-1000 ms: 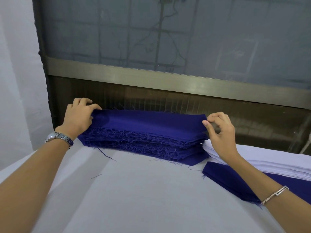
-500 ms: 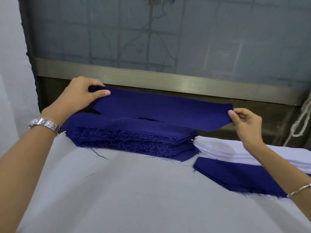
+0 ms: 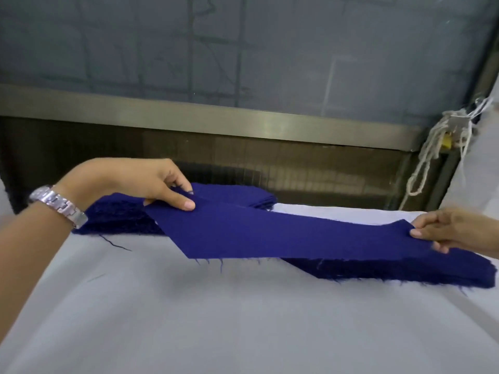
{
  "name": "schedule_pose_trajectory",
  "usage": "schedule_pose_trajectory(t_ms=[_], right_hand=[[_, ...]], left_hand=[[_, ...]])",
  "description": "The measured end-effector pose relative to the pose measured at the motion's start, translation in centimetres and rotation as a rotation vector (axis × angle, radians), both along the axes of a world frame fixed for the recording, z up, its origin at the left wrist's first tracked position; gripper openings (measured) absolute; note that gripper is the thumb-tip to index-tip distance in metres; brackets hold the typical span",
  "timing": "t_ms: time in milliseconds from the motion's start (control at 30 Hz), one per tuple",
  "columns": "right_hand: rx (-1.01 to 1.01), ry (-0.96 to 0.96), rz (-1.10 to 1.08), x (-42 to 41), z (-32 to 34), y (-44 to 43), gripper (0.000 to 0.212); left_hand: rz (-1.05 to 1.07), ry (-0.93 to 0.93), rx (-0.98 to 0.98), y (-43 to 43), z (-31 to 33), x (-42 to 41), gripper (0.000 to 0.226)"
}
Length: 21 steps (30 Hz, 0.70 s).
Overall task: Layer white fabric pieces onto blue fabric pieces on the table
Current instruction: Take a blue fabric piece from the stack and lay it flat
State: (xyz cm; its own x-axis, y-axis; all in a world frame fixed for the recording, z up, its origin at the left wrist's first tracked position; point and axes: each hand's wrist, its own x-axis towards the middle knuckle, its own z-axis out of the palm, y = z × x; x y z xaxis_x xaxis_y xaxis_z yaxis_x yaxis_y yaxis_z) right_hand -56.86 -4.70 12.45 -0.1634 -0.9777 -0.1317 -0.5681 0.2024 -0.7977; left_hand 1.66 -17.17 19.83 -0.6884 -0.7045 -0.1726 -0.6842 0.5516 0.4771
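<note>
Near the worktop's (image 3: 189,319) far edge, we find left hand (image 3: 140,182) and right hand (image 3: 453,230) pinching opposite ends of a blue fabric piece (image 3: 270,233), presumably to lay it flat.

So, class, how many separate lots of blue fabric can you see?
3. One blue piece stretched between left hand and right hand; a stack below the left hand; a pile beneath the piece's right end. Layers within cannot be counted.

Covered cloth, cropped hand
The held blue piece (image 3: 270,233) hides the right part of the blue stack (image 3: 118,217) and most of the white stack (image 3: 310,211), and overlaps the far edge of the lower blue fabric (image 3: 405,271). The right hand (image 3: 453,228) is blurred, its wrist cut by the right edge.
</note>
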Motion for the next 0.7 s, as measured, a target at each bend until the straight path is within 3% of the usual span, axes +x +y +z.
schedule_pose_trajectory(t_ms=[267,500,700], right_hand=[[0.253,0.113,0.138,-5.1,-4.6,1.2,0.026],[0.35,0.08,0.303,-2.3,-4.4,2.7,0.027],[0.399,0.179,0.286,0.7,-2.4,4.7,0.026]], left_hand=[[-0.132,-0.347,0.225,0.9,-4.1,-4.6,0.021],[-0.139,-0.479,0.266,0.8,-6.4,-6.2,0.018],[-0.113,-0.57,0.238,1.3,-7.1,-6.8,0.025]])
